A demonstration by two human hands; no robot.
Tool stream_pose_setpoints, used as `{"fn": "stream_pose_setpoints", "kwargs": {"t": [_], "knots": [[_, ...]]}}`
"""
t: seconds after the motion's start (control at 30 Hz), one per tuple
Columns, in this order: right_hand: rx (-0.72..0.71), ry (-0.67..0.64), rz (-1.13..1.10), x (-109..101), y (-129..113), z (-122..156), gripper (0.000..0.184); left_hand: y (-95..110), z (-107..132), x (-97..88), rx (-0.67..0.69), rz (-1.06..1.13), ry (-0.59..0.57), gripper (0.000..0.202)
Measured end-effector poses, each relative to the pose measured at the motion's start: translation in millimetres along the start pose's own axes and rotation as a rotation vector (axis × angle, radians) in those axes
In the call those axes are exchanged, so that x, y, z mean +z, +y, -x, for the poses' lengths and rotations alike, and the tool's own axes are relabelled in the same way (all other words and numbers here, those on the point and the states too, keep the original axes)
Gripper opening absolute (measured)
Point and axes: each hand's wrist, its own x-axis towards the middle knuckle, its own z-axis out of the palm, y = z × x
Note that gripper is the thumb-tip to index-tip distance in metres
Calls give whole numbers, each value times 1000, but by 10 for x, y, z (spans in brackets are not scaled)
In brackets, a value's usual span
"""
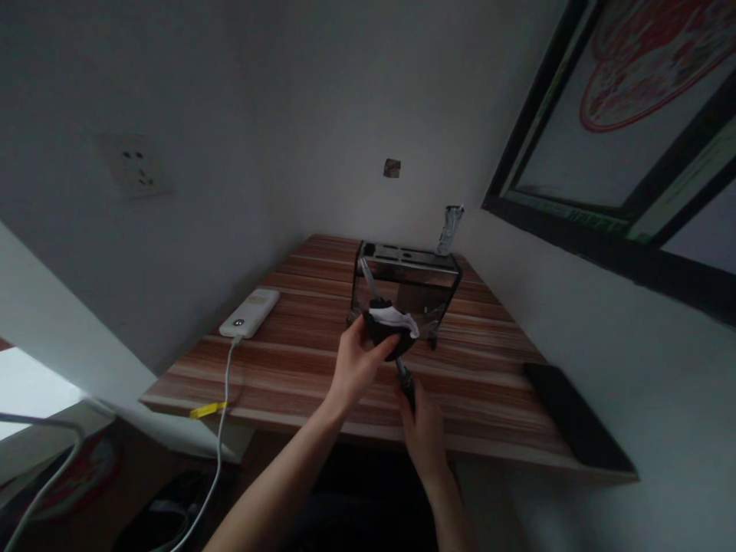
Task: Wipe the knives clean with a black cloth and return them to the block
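Observation:
My left hand (pixel 357 366) is closed around a dark cloth with a white patch (pixel 392 323), held just in front of a shiny metal knife rack (pixel 405 285) on the wooden table (pixel 299 360). My right hand (pixel 424 429) grips the dark handle of a knife (pixel 384 330). The blade slants up to the left through the cloth, its tip near the rack's top. The cloth wraps the middle of the blade.
A white power bank (pixel 250 313) lies at the table's left with a white cable (pixel 221 429) hanging off the front edge. A black flat slab (pixel 578 418) lies along the right wall. A small metallic object (pixel 449 228) stands behind the rack. White walls close in on three sides.

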Motion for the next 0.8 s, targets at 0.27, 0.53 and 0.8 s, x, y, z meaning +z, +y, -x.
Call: {"fn": "stream_pose_setpoints", "kwargs": {"t": [0.27,0.53,0.8], "knots": [[66,-30,-57,-21,-2,-28,39,-199,160,51,-11,-166,-71,29],[53,-65,-198,-66,9,-48,39,-272,237,79,7,-240,-123,35],[69,-40,-251,-90,-15,-44,38,-235,245,58,15,-277,-181,35]]}}
